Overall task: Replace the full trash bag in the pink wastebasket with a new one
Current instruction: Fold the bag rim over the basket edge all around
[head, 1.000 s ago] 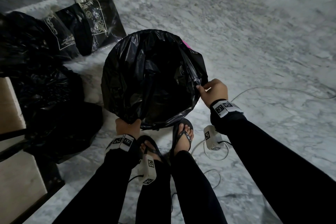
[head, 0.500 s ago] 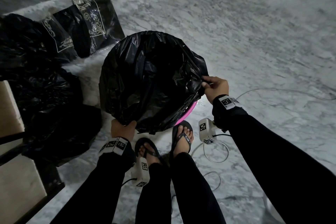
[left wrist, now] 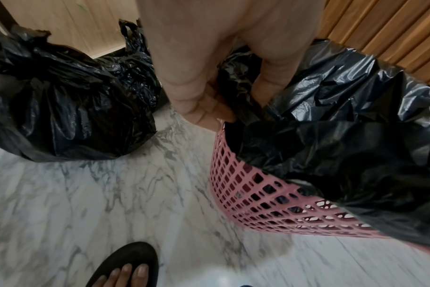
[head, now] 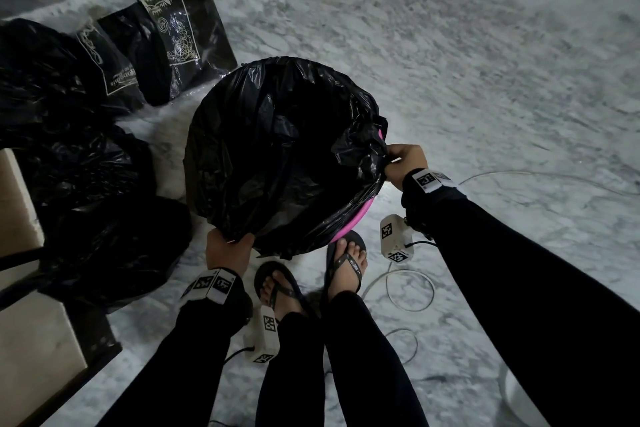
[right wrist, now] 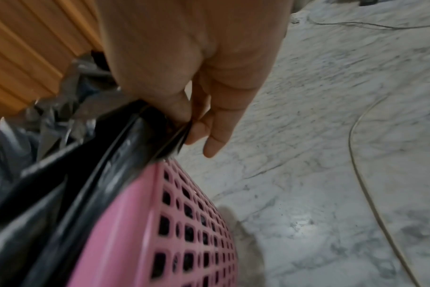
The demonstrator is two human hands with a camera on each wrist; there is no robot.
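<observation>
- The pink wastebasket (head: pixel 360 215) is seen standing on the marble floor (head: pixel 485 80) at the middle of the head view, just at 12 o'clock from the two sandalled feet (head: pixel 346 260).
- Its mouth is covered by a black trash bag (head: pixel 277 149), whose plastic is draped over most of the rim; only a strip of pink is left showing between 3 and 5 o'clock.
- In the left wrist view the latticed pink wall is seen bare below the bag's overhanging edge.
- The bag's edge at about 7 o'clock of the rim is gripped by the left hand (head: pixel 227 250), the plastic being caught between the thumb and the curled fingers (left wrist: pixel 209 108).
- The edge at about 3 o'clock is pinched by the right hand (head: pixel 405 163); a taut fold of plastic is held narrowly between thumb and forefinger, just above the pink wall, as the right wrist view shows.
- A filled black bag (head: pixel 104 236) is seen on the floor at 9 o'clock of the wastebasket, apart from it.
- Flat black packets with pale print (head: pixel 166 42) lie at 11 o'clock.
- A thin pale cable (head: pixel 519 175) runs over the floor at 3 o'clock.
</observation>
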